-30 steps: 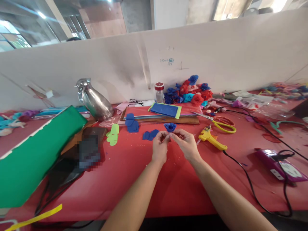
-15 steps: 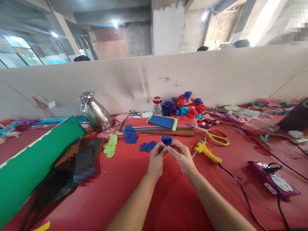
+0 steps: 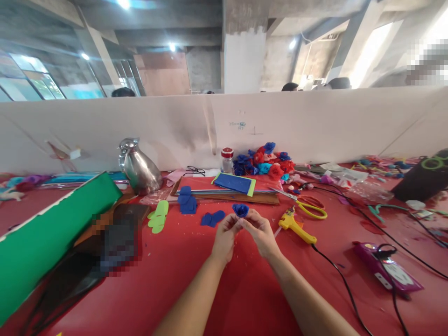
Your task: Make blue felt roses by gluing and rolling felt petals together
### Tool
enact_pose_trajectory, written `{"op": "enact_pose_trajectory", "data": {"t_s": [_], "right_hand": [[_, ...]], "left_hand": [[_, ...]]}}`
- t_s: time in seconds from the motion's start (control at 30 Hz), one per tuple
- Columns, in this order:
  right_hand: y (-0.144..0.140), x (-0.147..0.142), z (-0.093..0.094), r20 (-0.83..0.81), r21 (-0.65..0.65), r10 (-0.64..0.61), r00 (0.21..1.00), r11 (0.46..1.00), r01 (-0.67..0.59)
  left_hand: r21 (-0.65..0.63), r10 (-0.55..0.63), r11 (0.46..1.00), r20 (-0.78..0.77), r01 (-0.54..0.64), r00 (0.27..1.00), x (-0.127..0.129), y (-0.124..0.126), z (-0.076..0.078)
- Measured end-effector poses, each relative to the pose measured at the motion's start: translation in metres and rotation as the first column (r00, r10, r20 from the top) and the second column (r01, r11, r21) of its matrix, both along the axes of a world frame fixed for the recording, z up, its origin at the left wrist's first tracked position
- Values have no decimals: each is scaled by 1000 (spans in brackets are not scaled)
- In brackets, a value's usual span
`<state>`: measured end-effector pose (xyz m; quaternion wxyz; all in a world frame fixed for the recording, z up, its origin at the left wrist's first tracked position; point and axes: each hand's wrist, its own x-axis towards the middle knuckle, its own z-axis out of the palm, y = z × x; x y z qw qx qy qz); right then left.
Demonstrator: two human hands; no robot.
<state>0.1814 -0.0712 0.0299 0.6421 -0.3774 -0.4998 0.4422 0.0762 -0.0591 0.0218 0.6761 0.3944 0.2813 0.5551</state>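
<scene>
A small dark blue paper flower point(image 3: 240, 210) is held up between both hands over the red table. My left hand point(image 3: 225, 235) pinches its base from the left, the thumb and fingers pressed together. From the right, my right hand point(image 3: 261, 232) pinches the same base, fingertips meeting the left ones. Loose blue petal pieces point(image 3: 213, 218) lie just beyond the left hand, with a stack of blue pieces point(image 3: 187, 200) and several light green pieces point(image 3: 159, 217) farther left. To the right of the right hand rests a yellow hot glue gun point(image 3: 297, 227).
Yellow-handled scissors point(image 3: 311, 208) lie behind the glue gun. Finished paper flowers point(image 3: 263, 162) are heaped by the partition, near a red-lidded jar point(image 3: 227, 161). A metal jug point(image 3: 140, 168) and green board point(image 3: 59, 238) stand left. A purple power strip point(image 3: 388, 270) and black cords lie right.
The view has tilted up slightly, so the table sits a little lower. The blue flower has tipped slightly in my fingers; both hands keep their pinch on it.
</scene>
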Motion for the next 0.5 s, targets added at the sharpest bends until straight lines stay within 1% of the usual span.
{"op": "enact_pose_trajectory", "data": {"t_s": [0.1,0.23,0.33,0.5], "right_hand": [[1,1,-3,-30,-14,9,1000,1000,-9],[1,4,-5,-13,-38,31,999,999,-31],[0,5,-5,-4,-35,44,999,998,-44],[0,7,-2,-52,-66,65,997,996,-68]], "left_hand": [[16,7,1000,-7,-7,1000,0,0,0],[-6,24,1000,17,-24,1000,-1,2,0],[-12,-2,1000,24,2,1000,-1,2,-1],[-35,-63,997,41,65,997,-2,3,-3]]}}
